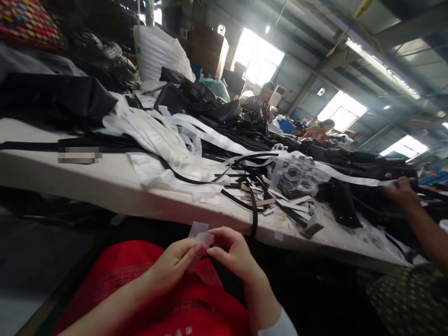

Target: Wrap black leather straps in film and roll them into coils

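Where left hand (178,256) and right hand (234,252) meet, a small translucent sheet (199,229)

While the bench (31,163) carries a crowded spread of material, the sheet is held off it, just in front of the front edge and above the wearer's red apron (129,266). The left hand is closed on the sheet, thumb against bent fingers; the right hand is curled, its thumb and forefinger at the sheet's right side — whether they grip it too, I cannot tell.

Near the front edge lies a heap of thin strips (259,198) (white, tan and black), and a black strap (254,210) hangs over that edge. Just behind the heap sits a clear plastic bundle (296,173) with round shapes in it. Toward the left end, white sheeting (150,135) spreads to the front edge, near a large black item (59,95). Black pieces (220,112) are piled along the back.

A long white ribbon (350,177) runs over the pile toward the right end — there a co-worker's hand (404,193) is closed on it. Two people (261,100) are beyond the bench's far edge.
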`<action>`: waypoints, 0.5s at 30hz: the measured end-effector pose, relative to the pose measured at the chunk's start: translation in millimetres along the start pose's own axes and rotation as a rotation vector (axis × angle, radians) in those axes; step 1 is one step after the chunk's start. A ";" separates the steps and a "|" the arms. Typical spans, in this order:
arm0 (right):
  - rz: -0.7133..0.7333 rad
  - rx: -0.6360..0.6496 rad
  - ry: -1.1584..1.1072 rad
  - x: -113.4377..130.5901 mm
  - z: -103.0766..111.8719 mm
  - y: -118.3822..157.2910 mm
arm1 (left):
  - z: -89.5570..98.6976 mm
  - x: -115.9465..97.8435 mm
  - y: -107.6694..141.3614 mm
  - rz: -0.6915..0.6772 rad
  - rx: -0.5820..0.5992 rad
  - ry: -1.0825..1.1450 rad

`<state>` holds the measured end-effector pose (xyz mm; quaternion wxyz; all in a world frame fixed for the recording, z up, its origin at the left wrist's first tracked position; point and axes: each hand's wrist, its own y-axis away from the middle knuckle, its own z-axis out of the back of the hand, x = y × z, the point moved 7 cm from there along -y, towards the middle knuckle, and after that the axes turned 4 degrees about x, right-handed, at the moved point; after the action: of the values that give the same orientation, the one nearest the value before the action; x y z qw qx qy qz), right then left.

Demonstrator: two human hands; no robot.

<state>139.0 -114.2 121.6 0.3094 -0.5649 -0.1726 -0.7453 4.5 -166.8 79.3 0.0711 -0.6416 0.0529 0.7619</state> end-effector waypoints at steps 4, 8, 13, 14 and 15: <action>0.061 -0.060 -0.043 -8.9 -20.4 -0.5 | -2.8 -5.4 16.7 -0.002 0.016 0.036; 0.130 -0.101 -0.026 -6.4 -16.9 3.2 | -9.3 -13.0 23.1 -0.059 0.051 0.027; 0.172 -0.165 0.011 -2.4 -20.6 11.9 | -21.7 -17.2 23.7 -0.126 0.115 -0.080; 0.182 -0.172 0.004 -2.8 -21.6 13.4 | -23.0 -17.5 24.4 -0.133 0.111 -0.090; 0.190 -0.176 -0.006 -3.5 -22.2 14.7 | -23.9 -18.1 25.2 -0.139 0.107 -0.097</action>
<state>133.0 -137.8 110.2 0.3273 -0.6058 -0.0528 -0.7233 26.3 -196.5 92.7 0.1605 -0.6014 0.0453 0.7813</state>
